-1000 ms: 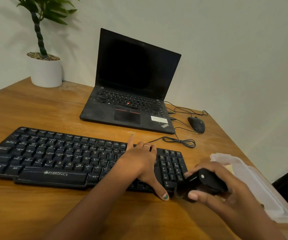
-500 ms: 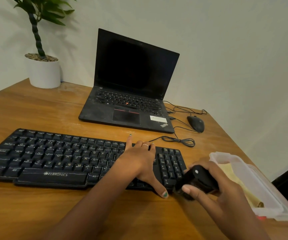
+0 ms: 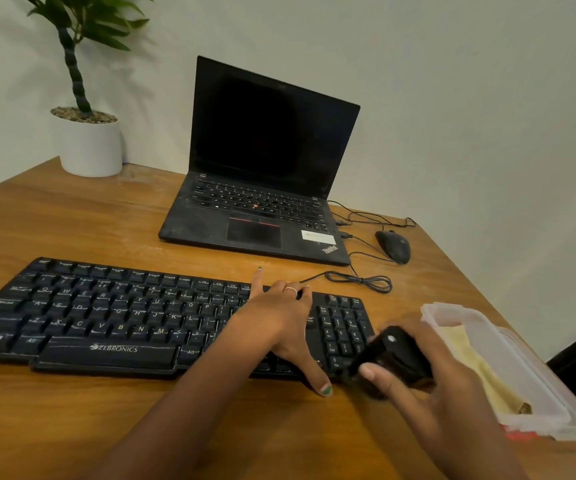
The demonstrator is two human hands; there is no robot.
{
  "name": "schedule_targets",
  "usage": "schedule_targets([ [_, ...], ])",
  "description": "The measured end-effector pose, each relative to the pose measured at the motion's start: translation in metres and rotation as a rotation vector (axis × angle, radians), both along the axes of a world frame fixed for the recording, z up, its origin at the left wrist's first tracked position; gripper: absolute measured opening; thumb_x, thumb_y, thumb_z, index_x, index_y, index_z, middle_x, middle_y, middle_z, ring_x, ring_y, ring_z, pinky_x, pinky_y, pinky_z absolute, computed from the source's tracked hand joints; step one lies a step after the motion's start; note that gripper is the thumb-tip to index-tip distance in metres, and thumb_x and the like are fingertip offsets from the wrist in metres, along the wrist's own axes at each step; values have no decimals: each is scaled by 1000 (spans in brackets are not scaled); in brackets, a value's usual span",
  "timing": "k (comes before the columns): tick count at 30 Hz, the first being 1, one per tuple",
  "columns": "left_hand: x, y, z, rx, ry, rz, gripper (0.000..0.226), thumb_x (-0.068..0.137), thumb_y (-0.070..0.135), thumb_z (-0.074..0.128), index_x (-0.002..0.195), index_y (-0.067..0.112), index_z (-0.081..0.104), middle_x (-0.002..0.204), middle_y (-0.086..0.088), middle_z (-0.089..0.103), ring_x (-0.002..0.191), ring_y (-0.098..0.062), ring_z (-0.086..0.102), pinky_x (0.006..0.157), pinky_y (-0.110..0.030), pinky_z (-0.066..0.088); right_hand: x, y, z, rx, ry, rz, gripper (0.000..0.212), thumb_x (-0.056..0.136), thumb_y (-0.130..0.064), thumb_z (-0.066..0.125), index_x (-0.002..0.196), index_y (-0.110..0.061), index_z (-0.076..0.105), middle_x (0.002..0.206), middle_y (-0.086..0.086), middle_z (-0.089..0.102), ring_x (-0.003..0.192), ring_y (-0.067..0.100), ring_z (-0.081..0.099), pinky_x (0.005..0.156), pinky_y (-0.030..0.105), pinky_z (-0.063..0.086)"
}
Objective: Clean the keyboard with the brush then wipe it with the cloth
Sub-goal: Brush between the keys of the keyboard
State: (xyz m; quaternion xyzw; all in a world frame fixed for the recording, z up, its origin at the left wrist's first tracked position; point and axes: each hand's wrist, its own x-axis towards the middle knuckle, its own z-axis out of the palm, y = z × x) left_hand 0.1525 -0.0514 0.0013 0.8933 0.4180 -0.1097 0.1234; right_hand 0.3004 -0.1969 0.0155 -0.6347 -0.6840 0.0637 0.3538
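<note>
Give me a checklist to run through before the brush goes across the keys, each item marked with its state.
1. Brush gripped in the right hand: ok.
2. Left hand steadying the keyboard: ok.
3. Bristles touching the keys: cannot tell, blurred.
4. Cloth ready in the plastic box: ok.
5. Keyboard flat on the table: ok.
6. Keys free of dust: not ok, pale streaks show.

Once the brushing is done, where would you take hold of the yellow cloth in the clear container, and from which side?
I would pinch the yellow cloth at its upper folded part, coming straight down from above. It lies low inside the clear container, whose walls block any sideways reach, and only the open top gives access. The right hand sits nearest, though it holds the brush now.
</note>
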Motion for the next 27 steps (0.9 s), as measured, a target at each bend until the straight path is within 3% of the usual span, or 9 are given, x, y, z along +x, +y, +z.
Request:
schedule_targets([
  [3,-2,3,2,-23,-1,-5,138,60,78,67,153,14,-12,162,-7,-5,148,-26,-11,107,-59,-23,14,-1,12,14,-234,-124,32,67,-55,62,93,-55,43,76,-28,52,67,1,59,45,14,44],
  [5,-2,3,2,-35,-6,-11,138,61,76,69,153,14,-13,162,-8,-5,148,-26,-12,107,-59,-24,15,-3,20,70,-251,-142,30,66,-50,64,90,-48,46,73,-27,52,67,1,58,41,12,39],
  [7,-2,3,2,-40,-13,-14,137,61,75,70,152,16,-14,162,-8,-5,148,-26,-13,105,-59,-25,3,-4,21,82,9,-50,33,65,-56,70,91,-46,52,84,-22,63,86,-6,59,54,12,49],
  [9,-2,2,1,-42,-17,-11,138,60,74,71,152,18,-15,162,-8,-6,147,-26,-14,105,-58,-25,-12,-3,12,38,164,51,37,63,-55,74,94,-50,53,98,-25,62,89,-4,61,65,11,50],
  [11,-2,2,1,-41,-18,-9,140,59,74,72,152,19,-15,162,-8,-6,147,-26,-15,106,-58,-25,-21,-1,1,2,135,77,38,66,-50,72,99,-50,52,102,-26,60,90,0,61,68,18,52],
  [13,-2,2,1,-46,-18,-12,139,59,74,72,152,19,-15,162,-8,-6,147,-25,-15,107,-59,-24,-18,1,-2,-9,67,34,37,69,-60,62,102,-55,45,104,-31,55,92,-2,59,68,20,53],
  [17,-3,3,2,-61,-28,-7,137,62,73,72,152,18,-15,162,-8,-7,147,-25,-17,104,-58,-27,3,2,11,-57,-149,-84,35,63,-67,48,96,-56,41,82,-28,56,73,-1,60,57,15,48],
  [22,-1,3,1,-52,-25,-3,138,60,73,72,152,18,-16,162,-9,-7,147,-26,-17,104,-57,-27,-11,0,15,-5,68,68,34,70,-62,62,100,-50,50,99,-28,60,91,-2,60,66,12,51],
  [27,-2,3,0,-51,-27,-9,137,60,74,71,153,19,-14,162,-8,-6,147,-26,-16,105,-58,-25,-4,3,2,-65,-64,17,47,63,-79,46,105,-56,43,96,-27,58,86,1,61,65,24,55],
])
